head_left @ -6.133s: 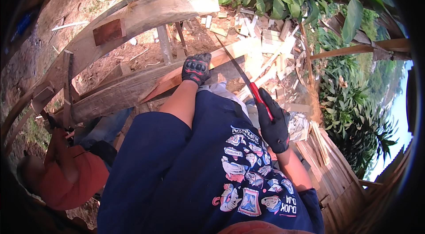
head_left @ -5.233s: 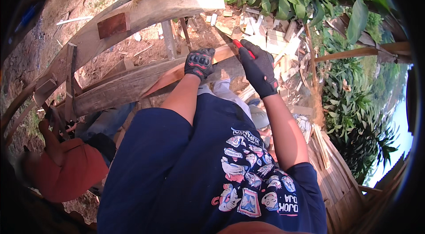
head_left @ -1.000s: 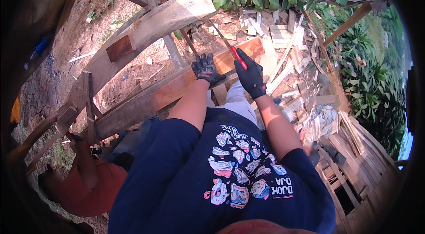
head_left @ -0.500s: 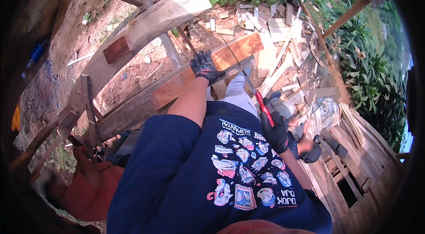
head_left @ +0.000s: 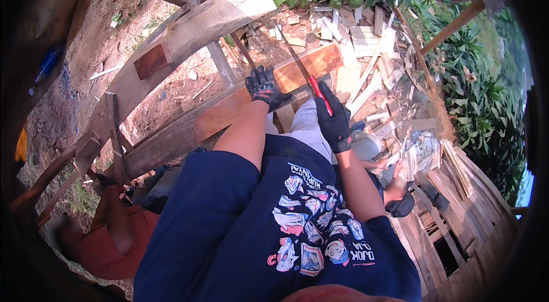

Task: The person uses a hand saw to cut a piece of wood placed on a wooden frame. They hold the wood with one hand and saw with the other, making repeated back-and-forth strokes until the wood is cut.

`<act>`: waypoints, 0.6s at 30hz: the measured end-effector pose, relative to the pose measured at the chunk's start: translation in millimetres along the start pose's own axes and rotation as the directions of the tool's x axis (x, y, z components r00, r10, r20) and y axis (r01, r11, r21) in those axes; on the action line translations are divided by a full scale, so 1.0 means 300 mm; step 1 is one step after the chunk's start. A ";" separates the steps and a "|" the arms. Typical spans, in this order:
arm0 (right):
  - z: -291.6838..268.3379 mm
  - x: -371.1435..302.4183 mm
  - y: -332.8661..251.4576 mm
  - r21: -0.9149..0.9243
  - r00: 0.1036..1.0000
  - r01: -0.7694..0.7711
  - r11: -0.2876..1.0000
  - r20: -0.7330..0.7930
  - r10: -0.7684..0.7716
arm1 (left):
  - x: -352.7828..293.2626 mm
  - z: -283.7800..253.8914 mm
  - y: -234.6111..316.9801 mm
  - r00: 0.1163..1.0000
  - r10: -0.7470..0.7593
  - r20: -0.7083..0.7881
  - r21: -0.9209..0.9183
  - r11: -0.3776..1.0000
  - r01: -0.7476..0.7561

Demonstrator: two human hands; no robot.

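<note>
A long reddish-brown plank (head_left: 229, 109) lies slantwise before me, its lit end toward the upper right. My left hand (head_left: 265, 86), in a black glove, rests on it with the fingers spread. In my right hand (head_left: 333, 122), also gloved in black, is the red handle of a handsaw (head_left: 299, 65). The hand is closed around that handle. The saw's thin blade crosses the plank near its lit end and points away from me. Whether the teeth sit in a cut is too small to tell.
A broad curved timber (head_left: 200, 22) arches beyond the plank, with a small brown block (head_left: 152, 62) on it. Offcuts (head_left: 366, 42) litter the ground ahead. A person in red (head_left: 123, 239) is at lower left; another in a dark cap (head_left: 402, 204) is at right, near stacked boards (head_left: 463, 199).
My right hand has pushed the saw forward and away from me, so its handle is now close to the plank. The left hand stays in place on the wood.
</note>
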State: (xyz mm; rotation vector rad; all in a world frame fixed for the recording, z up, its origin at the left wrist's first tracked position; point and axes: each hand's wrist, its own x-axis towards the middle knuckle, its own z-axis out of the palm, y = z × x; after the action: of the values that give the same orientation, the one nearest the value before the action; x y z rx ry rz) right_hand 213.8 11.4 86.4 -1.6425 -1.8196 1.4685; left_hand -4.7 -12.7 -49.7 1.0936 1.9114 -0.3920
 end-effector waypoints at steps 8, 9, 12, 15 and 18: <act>-0.215 -0.368 -0.054 -0.423 0.989 0.148 0.894 0.059 -0.136 | -0.023 0.002 -0.001 0.999 0.029 -0.028 -0.017 0.999 -0.030; -0.166 -0.282 -0.052 -0.269 0.994 0.100 0.958 -0.007 -0.105 | -0.019 -0.007 0.002 0.999 0.034 -0.025 -0.004 0.999 -0.034; 0.016 0.073 -0.088 -0.145 0.998 -0.025 0.989 0.052 0.033 | 0.005 0.018 -0.013 0.997 0.048 -0.058 -0.027 0.998 -0.049; 0.197 0.405 0.011 -0.240 0.996 0.056 0.969 -0.055 -0.071 | 0.000 0.043 0.003 0.997 0.054 -0.055 -0.002 0.999 -0.054; 0.176 0.394 0.028 -0.192 0.997 0.075 0.979 0.006 -0.075 | 0.018 0.022 -0.010 0.995 0.056 -0.084 -0.018 0.998 -0.058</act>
State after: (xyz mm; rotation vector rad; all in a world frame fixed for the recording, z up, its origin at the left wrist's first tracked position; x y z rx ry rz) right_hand 141.8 86.4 9.1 -1.6382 -2.0549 1.2952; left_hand -4.9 -15.5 -58.2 1.1645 1.9477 -0.2989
